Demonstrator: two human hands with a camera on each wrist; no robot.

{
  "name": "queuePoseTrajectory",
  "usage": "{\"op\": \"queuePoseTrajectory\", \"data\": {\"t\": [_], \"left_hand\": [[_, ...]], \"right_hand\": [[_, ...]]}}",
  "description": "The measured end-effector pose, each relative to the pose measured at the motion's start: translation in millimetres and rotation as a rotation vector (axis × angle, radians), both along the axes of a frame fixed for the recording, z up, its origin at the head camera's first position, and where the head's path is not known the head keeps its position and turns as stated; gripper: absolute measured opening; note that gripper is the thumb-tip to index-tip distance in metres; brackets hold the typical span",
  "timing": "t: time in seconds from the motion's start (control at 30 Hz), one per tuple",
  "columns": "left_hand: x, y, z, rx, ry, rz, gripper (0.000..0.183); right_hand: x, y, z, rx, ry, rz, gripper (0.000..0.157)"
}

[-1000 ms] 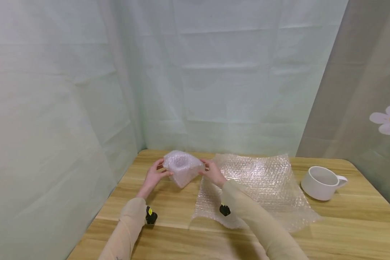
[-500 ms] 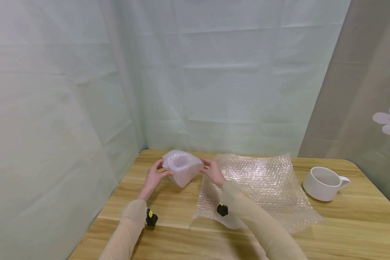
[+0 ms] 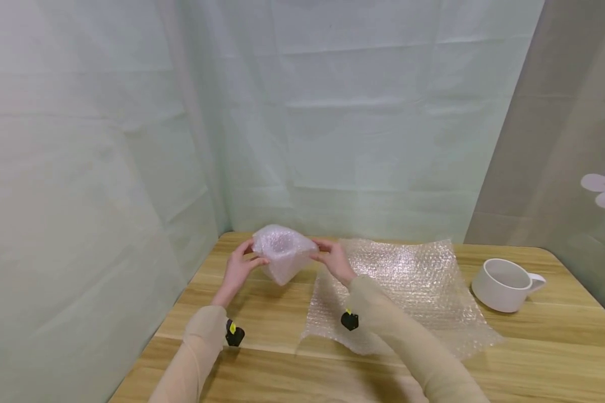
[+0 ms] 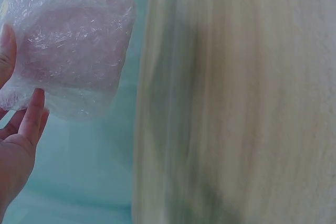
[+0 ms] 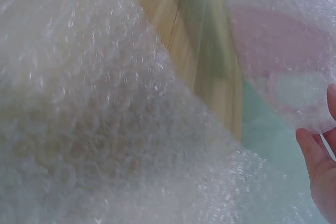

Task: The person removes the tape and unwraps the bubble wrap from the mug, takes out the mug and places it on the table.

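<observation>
A pink mug wrapped in bubble wrap (image 3: pixel 284 258) is held between both hands at the back left of the table. Its handle loop shows through the wrap in the right wrist view, beside the pink body (image 5: pixel 281 38). My left hand (image 3: pixel 239 270) grips the left side of the bundle, thumb in front. On the opposite side, the right hand (image 3: pixel 335 263) pinches a pointed corner of the wrap. From the left wrist, the wrapped mug (image 4: pixel 71 45) appears above the table's edge.
A flat bubble wrap sheet (image 3: pixel 400 285) covers the middle of the wooden table (image 3: pixel 272 369), partly beneath the right forearm. A white mug (image 3: pixel 501 286) stands to its right, handle pointing right. Pale curtains (image 3: pixel 353 140) hang behind and at the left.
Both hands have raised the wrapped mug slightly. The grips look much the same, and the flat sheet and white mug stay in place.
</observation>
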State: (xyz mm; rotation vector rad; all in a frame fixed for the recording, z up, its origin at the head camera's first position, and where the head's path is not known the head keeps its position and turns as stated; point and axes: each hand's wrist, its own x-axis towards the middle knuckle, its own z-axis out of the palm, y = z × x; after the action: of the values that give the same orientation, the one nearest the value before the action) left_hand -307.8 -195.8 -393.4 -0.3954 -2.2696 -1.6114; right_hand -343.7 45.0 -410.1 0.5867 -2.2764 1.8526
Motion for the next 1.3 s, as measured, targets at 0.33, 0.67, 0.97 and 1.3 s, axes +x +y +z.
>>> {"op": "queuePoseTrajectory", "data": {"t": [0.33, 0.67, 0.97, 1.3], "left_hand": [[1.7, 13, 12.6, 0.043, 0.029, -0.011, 0.051], [14.2, 32, 28.9, 0.016, 0.022, -0.035, 0.049], [15.0, 46, 32.7, 0.048, 0.016, -0.087, 0.050], [5.2, 57, 29.3, 0.035, 0.046, -0.146, 0.052]], "right_hand": [[1.5, 15, 10.1, 0.013, -0.040, -0.055, 0.034], [9.7, 37, 23.4, 0.103, -0.088, -0.064, 0.035], [18.5, 53, 34.0, 0.099, -0.057, -0.042, 0.031], [35.4, 70, 51.5, 0.103, -0.060, -0.024, 0.026]]}}
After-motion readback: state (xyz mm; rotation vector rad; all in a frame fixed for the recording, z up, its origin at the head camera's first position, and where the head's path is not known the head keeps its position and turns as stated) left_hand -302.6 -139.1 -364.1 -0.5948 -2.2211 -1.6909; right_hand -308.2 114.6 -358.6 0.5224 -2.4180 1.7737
